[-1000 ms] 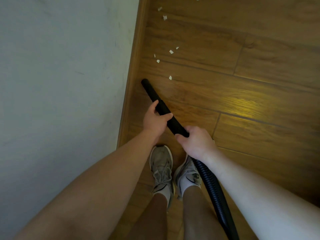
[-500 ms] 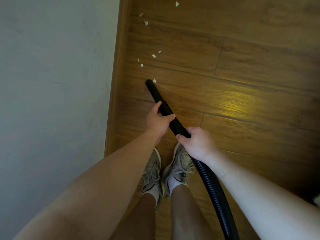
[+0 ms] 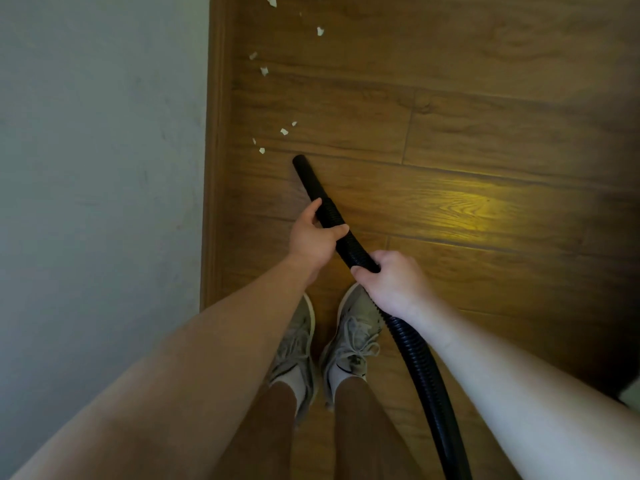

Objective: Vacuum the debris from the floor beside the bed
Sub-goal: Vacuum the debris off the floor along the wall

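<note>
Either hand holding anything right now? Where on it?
Both hold the black vacuum hose: the left hand grips it near the open front end, and the right hand grips the ribbed stretch just behind.

We see a black ribbed hose (image 3: 350, 244) over a brown wood-grain floor (image 3: 485, 116) with a yellow glow, scattered with white scraps (image 3: 284, 132). Our shoes (image 3: 353, 337) are grey with white socks (image 3: 337, 376), and the bed (image 3: 97, 168) is pale grey.

No txt, nos. or labels were readable anywhere. Right sneaker (image 3: 353, 336) bore a dark curved mark, too small to ID.
</note>
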Demonstrator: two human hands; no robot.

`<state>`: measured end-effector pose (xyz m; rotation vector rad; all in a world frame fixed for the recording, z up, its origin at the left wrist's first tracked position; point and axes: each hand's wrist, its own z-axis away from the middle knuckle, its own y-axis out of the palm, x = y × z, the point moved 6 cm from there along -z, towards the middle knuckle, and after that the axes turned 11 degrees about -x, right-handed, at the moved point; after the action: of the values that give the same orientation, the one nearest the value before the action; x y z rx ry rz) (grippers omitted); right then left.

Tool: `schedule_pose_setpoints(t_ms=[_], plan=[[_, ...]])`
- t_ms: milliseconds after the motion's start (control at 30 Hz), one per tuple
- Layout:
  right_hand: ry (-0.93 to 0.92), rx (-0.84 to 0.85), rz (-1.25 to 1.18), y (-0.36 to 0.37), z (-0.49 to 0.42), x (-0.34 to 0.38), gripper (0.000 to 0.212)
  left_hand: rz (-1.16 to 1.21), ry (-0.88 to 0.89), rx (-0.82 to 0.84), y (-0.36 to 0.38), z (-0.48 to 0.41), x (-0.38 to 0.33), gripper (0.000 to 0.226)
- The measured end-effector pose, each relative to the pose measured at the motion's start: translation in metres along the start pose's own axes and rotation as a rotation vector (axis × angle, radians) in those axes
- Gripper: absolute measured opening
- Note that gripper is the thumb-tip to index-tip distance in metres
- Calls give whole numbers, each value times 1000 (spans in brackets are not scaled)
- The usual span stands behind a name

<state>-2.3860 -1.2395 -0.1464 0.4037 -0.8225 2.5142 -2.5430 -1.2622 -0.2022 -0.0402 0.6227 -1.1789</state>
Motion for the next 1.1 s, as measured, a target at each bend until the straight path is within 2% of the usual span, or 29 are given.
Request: schedule_pose_setpoints(t_ms=[200, 367, 533, 700, 1100], plan=[[9, 4, -20, 8, -11, 3, 17, -43, 13, -22, -5, -13, -4, 85], [0, 28, 1, 22, -17, 22, 16, -8, 12, -60, -29, -26, -4, 77], [8, 41, 10, 33, -24, 44, 23, 13, 20, -87, -49, -37, -10, 77], [1, 39, 12, 35, -34, 64, 21, 22, 24, -118, -62, -48, -21, 78], [67, -23, 49, 0, -35, 54, 25, -63, 56, -4, -28, -42, -42, 77]])
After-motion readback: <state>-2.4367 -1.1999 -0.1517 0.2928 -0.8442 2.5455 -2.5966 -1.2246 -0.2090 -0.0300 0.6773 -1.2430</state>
